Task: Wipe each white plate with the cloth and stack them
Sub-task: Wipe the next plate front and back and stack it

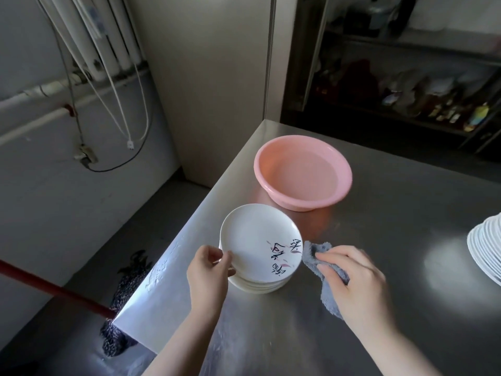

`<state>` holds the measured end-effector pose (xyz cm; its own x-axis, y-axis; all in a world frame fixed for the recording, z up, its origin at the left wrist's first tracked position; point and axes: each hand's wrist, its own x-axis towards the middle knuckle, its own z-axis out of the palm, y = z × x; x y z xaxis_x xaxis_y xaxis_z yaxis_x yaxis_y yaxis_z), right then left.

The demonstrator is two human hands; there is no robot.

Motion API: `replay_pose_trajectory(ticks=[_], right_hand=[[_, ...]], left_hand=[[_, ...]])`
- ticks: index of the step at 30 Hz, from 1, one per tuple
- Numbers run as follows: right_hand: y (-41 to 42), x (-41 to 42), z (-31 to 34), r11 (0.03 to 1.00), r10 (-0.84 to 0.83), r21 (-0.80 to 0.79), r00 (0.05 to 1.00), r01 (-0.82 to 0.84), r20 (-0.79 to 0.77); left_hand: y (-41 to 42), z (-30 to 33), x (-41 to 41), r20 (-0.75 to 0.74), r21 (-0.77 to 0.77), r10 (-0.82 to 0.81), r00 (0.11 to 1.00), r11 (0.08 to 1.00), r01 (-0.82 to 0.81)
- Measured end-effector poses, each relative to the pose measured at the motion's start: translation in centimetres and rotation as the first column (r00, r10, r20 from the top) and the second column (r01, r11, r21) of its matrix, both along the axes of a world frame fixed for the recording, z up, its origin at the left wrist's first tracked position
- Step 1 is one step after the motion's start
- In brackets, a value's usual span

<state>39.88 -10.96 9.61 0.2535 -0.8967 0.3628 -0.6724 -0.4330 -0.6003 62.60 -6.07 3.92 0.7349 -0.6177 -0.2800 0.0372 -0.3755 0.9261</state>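
A white plate (254,234) with black and pink writing lies on top of a short stack of white plates (257,286) near the steel table's left edge. My left hand (207,272) pinches the top plate's near-left rim between thumb and fingers. My right hand (355,278) grips a grey fluffy cloth (314,249) just right of the plate; the cloth's corner touches or nearly touches the rim. A second, taller stack of white plates (486,248) stands at the right edge of view, partly cut off.
A pink plastic basin (344,175) sits behind the stack on the steel table (393,253). The table's left edge drops to the floor, where a red-handled mop (54,290) lies. Dark shelves with bottles stand beyond the table's far side.
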Motion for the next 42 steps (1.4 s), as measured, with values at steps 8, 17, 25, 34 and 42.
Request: replay_pose_trajectory(ticks=[8,17,25,34,42], right_hand=[[0.5,-2.9,-0.7,0.995,-0.097,0.007,0.994,0.097,0.048],[2.7,-12.7,0.1,0.951,-0.309,-0.002,0.945,0.311,0.107],[6.7,-27.8,-1.8,0.892,-0.451,0.073,0.89,0.446,0.073],[9.5,-41.4,-5.5,0.906,-0.389,0.193,0.921,0.377,0.028],[10.2,-43.5,-7.3,0.921,-0.331,0.242,0.941,0.306,0.071]], left_hand=[[-0.7,0.8,-0.9,-0.2,-0.172,0.101,0.975,0.976,-0.137],[-2.9,3.6,-11.5,-0.289,-0.269,-0.215,0.933,0.953,0.136],[-1.0,-1.2,-28.9,-0.35,-0.18,-0.422,0.837,0.907,0.382],[4.5,-5.6,-42.5,-0.405,-0.069,-0.299,0.864,0.952,0.298],[5.3,-5.2,-42.7,0.116,0.299,-0.598,0.793,0.783,0.546]])
